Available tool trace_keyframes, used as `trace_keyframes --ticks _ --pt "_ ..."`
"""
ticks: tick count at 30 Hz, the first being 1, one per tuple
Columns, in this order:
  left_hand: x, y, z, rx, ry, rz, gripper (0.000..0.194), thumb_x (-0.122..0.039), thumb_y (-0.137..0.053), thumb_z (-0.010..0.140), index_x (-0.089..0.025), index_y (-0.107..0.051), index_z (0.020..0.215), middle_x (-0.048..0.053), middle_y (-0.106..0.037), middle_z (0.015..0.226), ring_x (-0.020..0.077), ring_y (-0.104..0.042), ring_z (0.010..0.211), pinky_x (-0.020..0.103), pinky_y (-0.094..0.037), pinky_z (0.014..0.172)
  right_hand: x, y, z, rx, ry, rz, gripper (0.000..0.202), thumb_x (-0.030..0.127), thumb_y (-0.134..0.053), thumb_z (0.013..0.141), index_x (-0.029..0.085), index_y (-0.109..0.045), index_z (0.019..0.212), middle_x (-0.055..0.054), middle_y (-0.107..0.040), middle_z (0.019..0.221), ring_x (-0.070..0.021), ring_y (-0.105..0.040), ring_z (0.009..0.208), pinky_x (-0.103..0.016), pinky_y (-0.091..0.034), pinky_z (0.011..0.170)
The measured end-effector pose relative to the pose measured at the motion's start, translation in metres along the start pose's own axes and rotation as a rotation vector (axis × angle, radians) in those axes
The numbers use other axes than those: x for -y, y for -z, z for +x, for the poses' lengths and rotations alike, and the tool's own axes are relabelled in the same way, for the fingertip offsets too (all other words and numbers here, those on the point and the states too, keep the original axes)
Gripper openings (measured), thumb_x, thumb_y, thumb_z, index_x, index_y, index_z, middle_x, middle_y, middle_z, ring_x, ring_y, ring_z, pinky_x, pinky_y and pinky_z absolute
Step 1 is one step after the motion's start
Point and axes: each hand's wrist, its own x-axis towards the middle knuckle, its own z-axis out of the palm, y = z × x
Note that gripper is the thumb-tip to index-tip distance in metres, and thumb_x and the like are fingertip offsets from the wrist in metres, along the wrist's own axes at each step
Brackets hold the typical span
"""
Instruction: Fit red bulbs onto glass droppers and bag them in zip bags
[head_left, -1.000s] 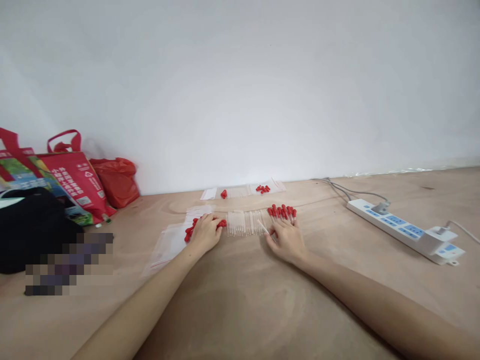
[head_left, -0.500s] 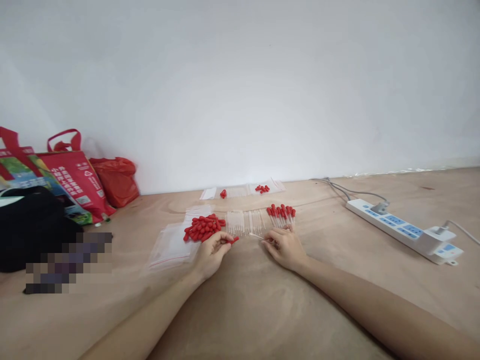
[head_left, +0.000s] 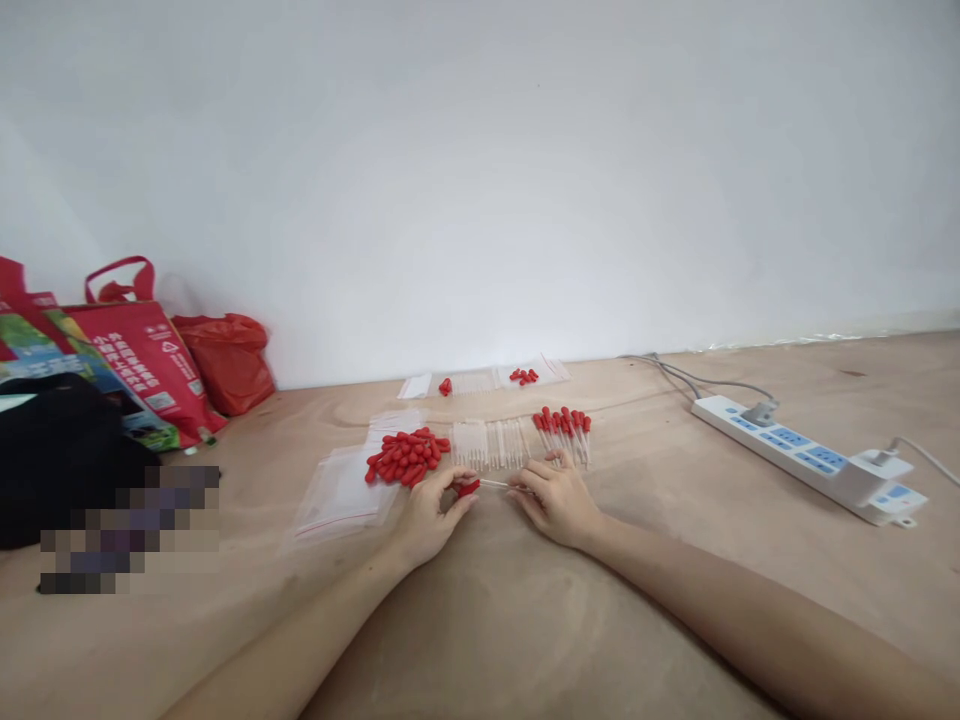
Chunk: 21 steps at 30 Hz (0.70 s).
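Observation:
Between thumb and fingers, my left hand pinches a red rubber bulb. My right hand grips a thin clear glass dropper tube, whose end points left at the bulb; whether the end is inside it I cannot tell. Just beyond my left hand lies a pile of red rubber bulbs on clear zip bags. Loose clear tubes lie in a row beyond both hands. Past my right hand, several droppers with red bulbs fitted lie side by side.
Near the wall lie a few more red bulbs, clear tubes and small bags. A white power strip with grey cables lies at right. Red bags and a black cloth item stand at left.
My right hand has moved slightly left with the tube, bringing its end up to the bulb. My left hand keeps the bulb and has shifted a little.

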Motion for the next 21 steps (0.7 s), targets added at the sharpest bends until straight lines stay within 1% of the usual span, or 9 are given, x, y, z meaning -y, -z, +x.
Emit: trace_keyframes --ticks 5,8,12,17,21 --pt "0.0025 -0.0002 0.0000 0.018 -0.045 0.027 0.016 -0.017 -0.053 0.074 -0.019 -0.060 0.089 0.003 -0.065 0.086 0.0166 -0.058 0.078 0.031 -0.047 0.073 -0.0012 0.0012 -0.0004 0.030 0.032 0.011 0.014 0.023 -0.044 0.083 0.020 -0.058 0.083 0.000 -0.060 0.076 -0.0105 -0.053 0.070 -0.031 -0.022 0.079" --pt "-0.0001 0.0010 -0.0004 0.017 -0.063 0.025 0.013 -0.017 -0.053 0.075 -0.019 -0.061 0.085 0.002 -0.064 0.082 0.0163 -0.058 0.076 0.029 -0.047 0.071 -0.0038 0.0006 -0.0005 0.043 0.067 0.027 0.015 0.022 -0.044 0.084 0.021 -0.059 0.085 0.000 -0.060 0.078 -0.0105 -0.052 0.072 -0.030 -0.023 0.079" --pt "-0.0036 0.0018 -0.0008 0.045 -0.094 0.018 0.011 -0.018 -0.052 0.076 -0.018 -0.062 0.082 0.002 -0.063 0.078 0.0150 -0.058 0.072 0.026 -0.046 0.066 -0.0066 -0.0008 -0.0002 0.038 0.084 0.051 0.017 0.021 -0.044 0.083 0.021 -0.061 0.086 -0.003 -0.058 0.083 -0.0116 -0.050 0.075 -0.030 -0.025 0.075" --pt "-0.0041 0.0006 -0.0021 0.080 -0.123 0.035 0.012 -0.018 -0.051 0.078 -0.018 -0.062 0.082 0.001 -0.060 0.074 0.0133 -0.056 0.067 0.023 -0.045 0.061 -0.0072 0.0001 -0.0004 0.019 0.095 0.047 0.025 0.010 -0.042 0.080 0.023 -0.062 0.089 -0.003 -0.055 0.086 -0.0116 -0.048 0.075 -0.030 -0.025 0.074" --pt "-0.0027 -0.0012 -0.0037 0.088 -0.139 0.055 0.014 -0.020 -0.049 0.079 -0.017 -0.063 0.082 0.002 -0.059 0.073 0.0127 -0.055 0.065 0.023 -0.044 0.060 -0.0074 0.0003 -0.0003 0.021 0.102 0.024 0.027 0.008 -0.043 0.077 0.024 -0.063 0.088 -0.002 -0.054 0.086 -0.0114 -0.048 0.074 -0.031 -0.023 0.074"
